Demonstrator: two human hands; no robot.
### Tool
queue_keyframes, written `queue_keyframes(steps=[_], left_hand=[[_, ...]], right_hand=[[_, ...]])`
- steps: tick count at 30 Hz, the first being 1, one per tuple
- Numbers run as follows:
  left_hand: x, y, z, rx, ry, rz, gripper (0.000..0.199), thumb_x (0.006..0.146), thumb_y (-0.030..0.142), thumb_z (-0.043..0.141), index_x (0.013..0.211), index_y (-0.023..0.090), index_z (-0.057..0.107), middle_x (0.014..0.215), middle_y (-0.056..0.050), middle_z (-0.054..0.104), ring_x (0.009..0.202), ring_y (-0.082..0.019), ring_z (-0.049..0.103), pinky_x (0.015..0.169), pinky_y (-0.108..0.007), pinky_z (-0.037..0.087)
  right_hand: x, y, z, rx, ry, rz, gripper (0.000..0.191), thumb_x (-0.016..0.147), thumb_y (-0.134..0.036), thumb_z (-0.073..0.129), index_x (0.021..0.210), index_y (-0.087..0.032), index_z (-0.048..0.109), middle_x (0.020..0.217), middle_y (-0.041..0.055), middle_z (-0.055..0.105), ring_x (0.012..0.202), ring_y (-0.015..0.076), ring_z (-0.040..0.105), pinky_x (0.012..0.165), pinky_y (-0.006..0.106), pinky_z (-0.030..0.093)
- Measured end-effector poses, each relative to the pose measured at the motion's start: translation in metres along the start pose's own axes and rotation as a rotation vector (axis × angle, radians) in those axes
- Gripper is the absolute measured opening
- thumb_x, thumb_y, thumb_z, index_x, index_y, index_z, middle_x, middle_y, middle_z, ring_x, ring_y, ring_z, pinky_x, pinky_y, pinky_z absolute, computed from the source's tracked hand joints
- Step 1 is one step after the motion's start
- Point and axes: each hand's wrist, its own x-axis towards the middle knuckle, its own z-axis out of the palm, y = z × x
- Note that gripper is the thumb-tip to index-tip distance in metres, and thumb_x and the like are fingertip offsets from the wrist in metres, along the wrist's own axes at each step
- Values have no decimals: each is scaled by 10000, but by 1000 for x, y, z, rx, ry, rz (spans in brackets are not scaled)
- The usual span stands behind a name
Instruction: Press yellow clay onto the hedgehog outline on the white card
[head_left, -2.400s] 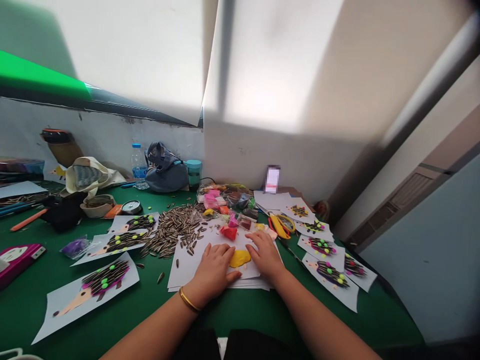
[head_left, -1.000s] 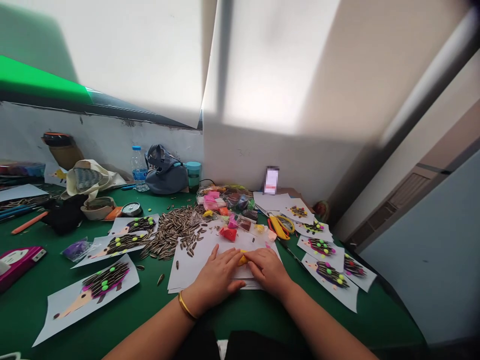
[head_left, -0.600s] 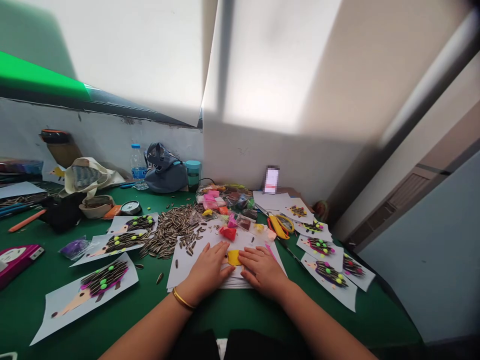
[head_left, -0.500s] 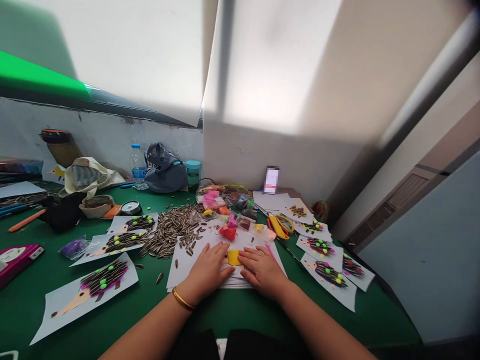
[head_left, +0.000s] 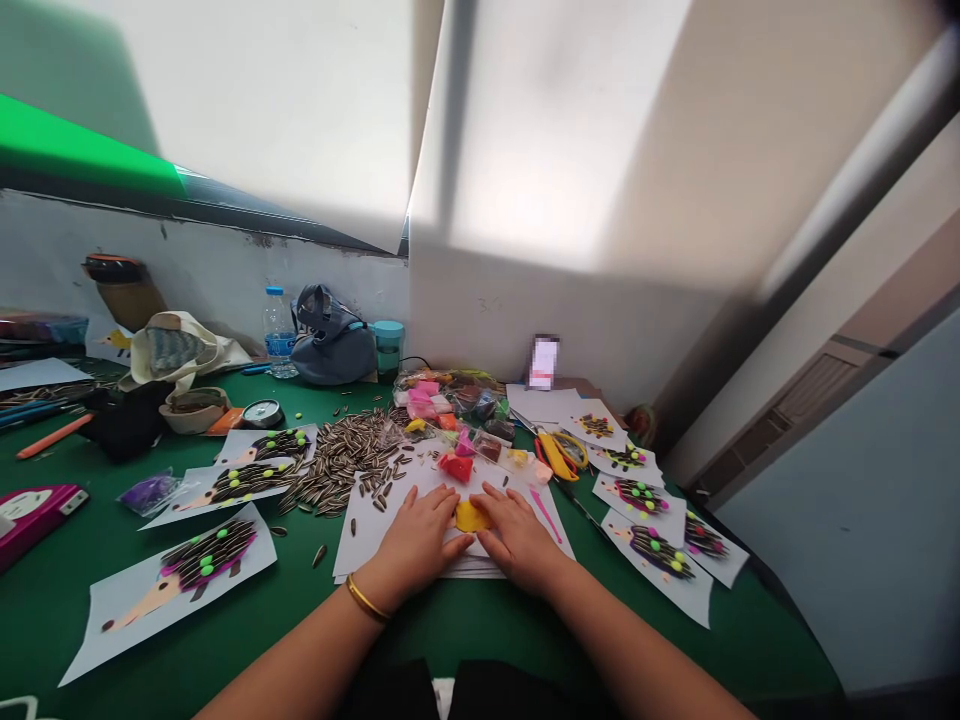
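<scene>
A flattened piece of yellow clay lies on a stack of white paper. My left hand rests flat at its left edge, fingers stretched out. From the other side my right hand touches the clay with its fingers, which lie extended on the paper. Both thumbs point inward below the clay. Part of the yellow piece is hidden under my fingers. A strip of pink clay lies on the paper right of my right hand. Just beyond my hands sits a red clay lump.
A heap of sunflower seeds spreads to the left. Hedgehog pictures made with seeds lie on the left and right. Yellow-handled scissors, bagged clay, a water bottle and a phone stand or lie farther back.
My right hand has shifted slightly up and left over the yellow clay, uncovering more of the pink strip. My left hand has hardly moved.
</scene>
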Motion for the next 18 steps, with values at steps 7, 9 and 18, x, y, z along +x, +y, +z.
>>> queue_keyframes(steps=[7, 9, 18], left_hand=[[0, -2, 4, -6, 14, 2, 527, 885, 511, 543, 1323, 221, 496, 1362, -125, 554, 1294, -283, 474, 1135, -561, 230], [-1, -2, 4, -2, 13, 0, 525, 886, 508, 544, 1320, 217, 499, 1360, -127, 555, 1294, -286, 474, 1133, -563, 231], [0, 0, -1, -23, -14, -16, 532, 883, 497, 551, 1328, 213, 486, 1369, -127, 552, 1297, -293, 471, 1131, -570, 226]], right_hand=[[4, -1, -1, 17, 15, -22, 443, 939, -310, 431, 1367, -202, 465, 1403, 100, 531, 1420, 233, 312, 1169, 518, 178], [6, -3, -1, 9, 7, -36, 408, 932, -291, 442, 1330, -218, 495, 1354, 91, 576, 1406, 234, 340, 1166, 525, 178], [11, 0, 5, 100, 87, -15, 381, 917, -201, 412, 1279, -227, 527, 1310, 81, 606, 1371, 235, 396, 1151, 540, 195]])
